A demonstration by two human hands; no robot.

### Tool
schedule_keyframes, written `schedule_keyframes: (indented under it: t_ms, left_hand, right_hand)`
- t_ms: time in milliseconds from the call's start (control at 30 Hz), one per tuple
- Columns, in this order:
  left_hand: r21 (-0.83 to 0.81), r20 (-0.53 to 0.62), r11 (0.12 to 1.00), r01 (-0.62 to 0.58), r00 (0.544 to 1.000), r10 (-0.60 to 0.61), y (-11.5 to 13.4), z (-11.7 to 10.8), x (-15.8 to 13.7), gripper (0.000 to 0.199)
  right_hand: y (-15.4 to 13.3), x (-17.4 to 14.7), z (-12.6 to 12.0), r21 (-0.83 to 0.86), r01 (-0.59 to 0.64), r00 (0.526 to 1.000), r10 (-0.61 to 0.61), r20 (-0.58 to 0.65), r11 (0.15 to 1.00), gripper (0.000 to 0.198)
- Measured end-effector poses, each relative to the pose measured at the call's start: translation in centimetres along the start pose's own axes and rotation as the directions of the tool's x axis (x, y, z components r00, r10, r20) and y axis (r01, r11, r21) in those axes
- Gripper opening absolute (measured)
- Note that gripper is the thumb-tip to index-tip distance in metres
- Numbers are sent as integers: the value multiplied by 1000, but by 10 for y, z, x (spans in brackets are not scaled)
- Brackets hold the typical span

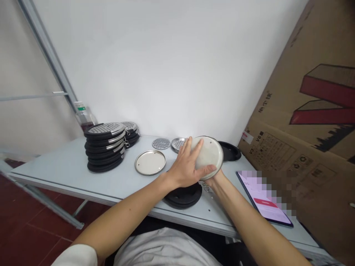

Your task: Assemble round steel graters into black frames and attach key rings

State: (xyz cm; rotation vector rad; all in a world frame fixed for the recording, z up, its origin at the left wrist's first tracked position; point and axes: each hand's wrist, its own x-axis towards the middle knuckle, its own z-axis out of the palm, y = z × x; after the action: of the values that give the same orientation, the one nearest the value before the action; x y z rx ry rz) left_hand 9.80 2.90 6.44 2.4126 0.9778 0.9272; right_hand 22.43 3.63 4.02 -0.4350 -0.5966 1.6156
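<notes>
A round, pale metal plate [208, 157] with a small hole near its rim is tilted up above the table. My left hand [189, 162] lies across its face, fingers spread and thumb stretched along the lower part. Behind the plate is my right hand [213, 180], bearing it from underneath; its fingers are mostly hidden. Below both hands rest black round pads [184, 195], partly covered by my left forearm. A small metal clasp [207, 187] lies next to them. Another round metal plate [150, 162], with a raised rim, is to the left on the table.
Stacked black-rimmed discs with perforated tops [105, 147] stand at left, near a bottle [83, 116]. Toward the wall lie a perforated disc [161, 143], a rimmed perforated plate [177, 144] and a black round tray [230, 151]. A tablet [264, 199] and large carton [299, 147] occupy the right.
</notes>
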Motion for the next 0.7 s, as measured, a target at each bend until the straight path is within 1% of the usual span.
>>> schedule_keyframes:
  t_ms: [67, 133, 233, 333, 433, 467, 500, 533, 600, 633, 667, 700]
  left_hand:
    - [-1, 74, 1000, 22, 997, -22, -2, -1, 5, 102]
    - [-25, 92, 999, 29, 995, -27, -8, 1, 9, 105]
    - [-52, 9, 999, 11, 1000, -11, -21, 7, 10, 93]
    - [-41, -69, 997, -58, 996, 55, -31, 9, 8, 81]
    - [-45, -124, 985, -164, 980, 157, -37, 5, 8, 69]
    - [-59, -148, 982, -180, 974, 170, -40, 4, 8, 65]
    - [-86, -177, 982, -171, 972, 154, -43, 2, 9, 60]
    - [-127, -208, 983, -135, 972, 107, -47, 1, 11, 56]
    - [-235, -253, 972, -28, 967, -33, -54, -1, 12, 52]
    - [-281, -256, 960, 6, 963, -82, -57, -1, 13, 52]
    - [-310, -244, 951, 11, 966, -90, -59, -2, 13, 53]
    - [-321, -222, 947, -15, 973, -60, -60, -2, 12, 54]
  right_hand:
    - [-9, -1, 2, -16, -35, 998, 34, -49, 999, 35]
    - [-17, 0, 3, -50, -63, 996, 60, -65, 997, 42]
    - [-23, 2, 3, -96, -64, 998, 63, -18, 993, 48]
    - [-21, 5, 1, -106, -78, 995, 84, 46, 991, 42]
    - [-17, 7, -1, -96, -47, 997, 53, 62, 994, 34]
    - [-17, 7, -1, -90, -38, 997, 45, 67, 995, 32]
    - [-16, 7, -1, -86, -36, 996, 43, 75, 996, 31]
    - [-15, 6, -1, -85, -40, 995, 47, 83, 996, 30]
    - [-14, 4, 3, -93, -45, 994, 54, 91, 995, 32]
    - [-13, 3, 5, -102, -42, 995, 51, 87, 994, 33]
    - [-11, 2, 7, -112, -33, 996, 42, 78, 993, 34]
    - [-10, 1, 9, -125, -22, 997, 31, 67, 992, 34]
